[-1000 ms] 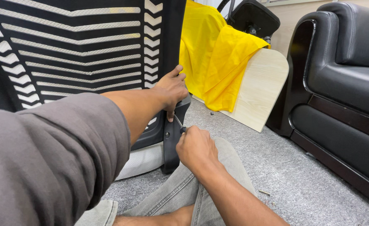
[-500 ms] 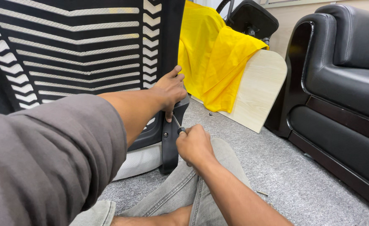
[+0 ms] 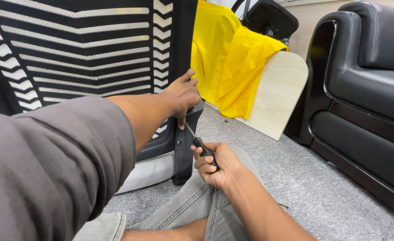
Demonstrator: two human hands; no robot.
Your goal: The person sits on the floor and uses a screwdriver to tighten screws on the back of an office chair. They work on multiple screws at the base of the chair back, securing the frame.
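Observation:
A black office chair back (image 3: 85,49) with white mesh stripes stands upright in front of me. My left hand (image 3: 184,94) grips its right edge, just above a black plastic bracket (image 3: 183,147). In my right hand (image 3: 217,165), palm turned up, is a black-handled screwdriver (image 3: 200,143). Its metal shaft slants up to the left toward the bracket, with the tip hidden under my left hand. My grey-trousered leg (image 3: 192,209) lies on the floor below both hands.
A light wooden board (image 3: 277,93) leans at the back, draped with yellow cloth (image 3: 228,58). A black leather sofa (image 3: 366,89) fills the right side. Small screws (image 3: 282,205) lie on the grey carpet (image 3: 295,174). A black chair part (image 3: 268,18) stands behind the cloth.
My right hand has rolled from knuckles-up to palm-up around the screwdriver handle, which now shows. My left hand stays on the chair edge.

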